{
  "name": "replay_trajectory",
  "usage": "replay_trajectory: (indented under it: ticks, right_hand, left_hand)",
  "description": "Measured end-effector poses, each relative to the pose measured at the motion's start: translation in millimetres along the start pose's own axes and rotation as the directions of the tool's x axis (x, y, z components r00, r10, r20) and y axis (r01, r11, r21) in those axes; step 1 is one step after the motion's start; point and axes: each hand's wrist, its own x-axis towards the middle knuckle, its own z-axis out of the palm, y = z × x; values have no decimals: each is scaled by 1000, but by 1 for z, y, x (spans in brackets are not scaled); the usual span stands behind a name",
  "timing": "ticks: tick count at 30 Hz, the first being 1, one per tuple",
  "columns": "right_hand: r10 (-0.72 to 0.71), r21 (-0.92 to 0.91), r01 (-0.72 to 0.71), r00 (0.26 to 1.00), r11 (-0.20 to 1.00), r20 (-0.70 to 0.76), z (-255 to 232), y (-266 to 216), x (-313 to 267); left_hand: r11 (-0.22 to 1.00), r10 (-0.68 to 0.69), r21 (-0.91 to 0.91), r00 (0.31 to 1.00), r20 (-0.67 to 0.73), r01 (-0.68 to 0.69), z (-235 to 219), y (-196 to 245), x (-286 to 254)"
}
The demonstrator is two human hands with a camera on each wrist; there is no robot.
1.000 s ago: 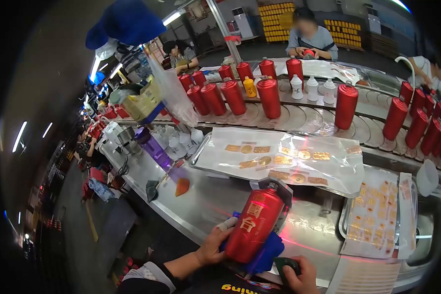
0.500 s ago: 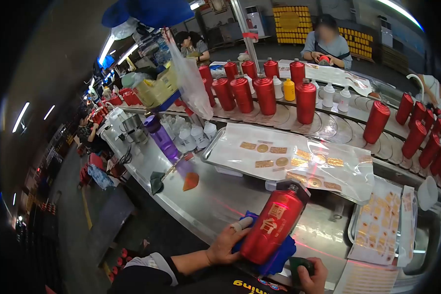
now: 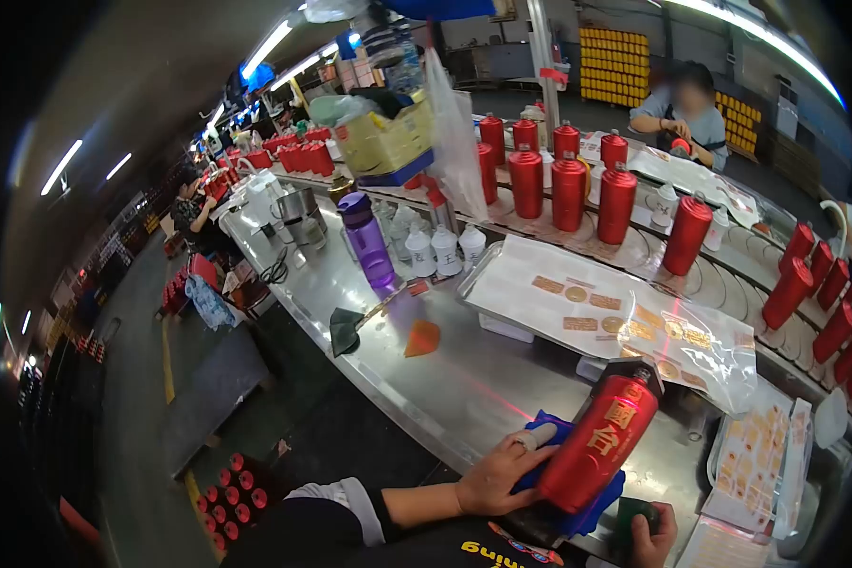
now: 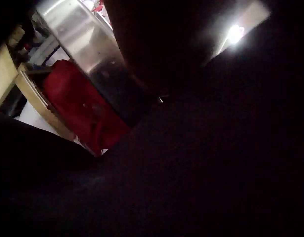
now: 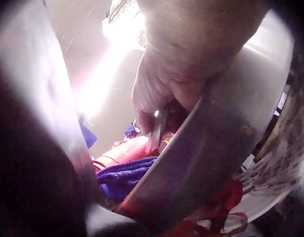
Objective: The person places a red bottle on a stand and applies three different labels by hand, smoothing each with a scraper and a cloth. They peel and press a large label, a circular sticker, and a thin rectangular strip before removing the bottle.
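Note:
A red bottle [image 3: 601,443] with gold lettering lies tilted over a bunched blue cloth [image 3: 547,434], its neck pointing away from me at a dark angular stand. My left hand [image 3: 504,473], with a pale wrap on one finger, holds the bottle near its base. At the right of the base, my right hand [image 3: 660,532] pinches a dark green scraper [image 3: 630,521]. In the right wrist view, that hand [image 5: 186,59] grips a thin flat edge above the bottle [image 5: 125,150] and cloth [image 5: 125,177]. The left wrist view is mostly dark, hiding that hand.
Trays with gold-label sheets [image 3: 592,308] lie beyond the bottle. An orange scraper [image 3: 422,338], another dark green scraper [image 3: 345,331] and a purple water bottle [image 3: 366,244] are to the left. Red bottles line a conveyor [image 3: 651,260], with a seated person [image 3: 691,114] across it.
The head view has swung left, so the bench and bottle appear further right. Both hands keep their places, the left at the bottle and the right on the scraper.

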Motion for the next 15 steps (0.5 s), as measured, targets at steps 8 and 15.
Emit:
replay_trajectory:
  ticks: [8, 15]
  right_hand:
    - [15, 94, -11, 999, 996, -40, -4, 7, 6]
    - [61, 56, -57, 996, 997, -72, -8, 0, 6]
  left_hand:
    - [998, 57, 27, 994, -91, -55, 3, 0, -2]
    - [997, 73, 0, 992, -102, -73, 5, -3, -3]
